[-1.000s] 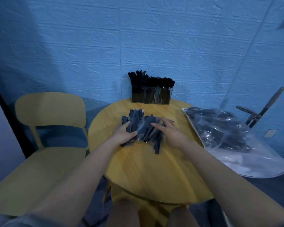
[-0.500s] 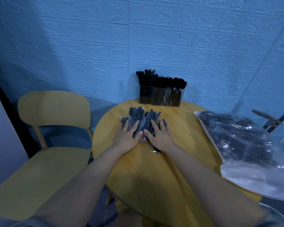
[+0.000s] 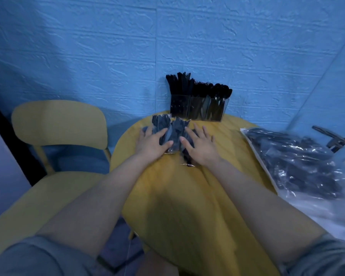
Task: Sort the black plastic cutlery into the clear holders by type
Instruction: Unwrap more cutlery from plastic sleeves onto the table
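Observation:
A heap of black plastic cutlery (image 3: 172, 129), partly in clear wrap, lies on the round yellow table (image 3: 187, 196) near its far side. My left hand (image 3: 151, 142) lies flat on the heap's left part, fingers straight and spread. My right hand (image 3: 200, 145) lies flat on its right part, fingers also spread. Behind the heap, against the wall, stand the clear holders (image 3: 199, 109), side by side and packed with upright black knives, forks and spoons. Much of the heap is hidden under my hands.
A large clear plastic bag (image 3: 299, 162) full of more black cutlery lies on the table's right side and hangs over the edge. A yellow chair (image 3: 58, 124) stands to the left. A blue textured wall is close behind the table. A dark metal stand (image 3: 335, 139) pokes in at right.
Both hands slid forward and flattened on the heap, pushing it closer to the holders. The camera has moved nearer and tilted down.

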The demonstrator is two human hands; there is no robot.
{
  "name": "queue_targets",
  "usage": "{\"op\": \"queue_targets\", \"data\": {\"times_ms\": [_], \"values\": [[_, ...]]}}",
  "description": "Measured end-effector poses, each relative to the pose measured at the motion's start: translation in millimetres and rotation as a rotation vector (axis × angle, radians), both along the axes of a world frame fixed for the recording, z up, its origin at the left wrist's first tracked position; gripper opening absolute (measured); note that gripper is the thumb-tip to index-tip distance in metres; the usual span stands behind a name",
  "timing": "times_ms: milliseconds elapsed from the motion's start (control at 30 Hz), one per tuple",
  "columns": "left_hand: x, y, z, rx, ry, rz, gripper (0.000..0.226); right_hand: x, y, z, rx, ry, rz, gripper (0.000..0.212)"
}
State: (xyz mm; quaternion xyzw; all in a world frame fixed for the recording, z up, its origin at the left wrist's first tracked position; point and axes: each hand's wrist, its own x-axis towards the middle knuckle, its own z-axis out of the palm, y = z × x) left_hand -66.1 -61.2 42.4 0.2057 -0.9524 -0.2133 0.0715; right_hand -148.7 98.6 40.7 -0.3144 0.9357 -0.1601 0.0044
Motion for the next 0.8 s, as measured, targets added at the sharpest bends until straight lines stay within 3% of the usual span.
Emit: {"op": "queue_targets", "data": {"times_ms": [300, 633, 800], "values": [[15.3, 87.2, 22.8, 0.125, 0.253, -0.213, 0.04, 26.2, 84.7, 36.3, 0.054, 0.199, -0.022, 0.053], [28.1, 250.8, 45.3, 0.211, 0.227, -0.675, 0.043, 41.2, 248.1, 65.8, -0.105, 0.347, -0.179, 0.038], [31.8, 294.5, 48.5, -0.164, 0.12, -0.823, 0.035, 55.2, 311.2, 61.8, -0.245, 0.401, -0.18, 0.026]]}}
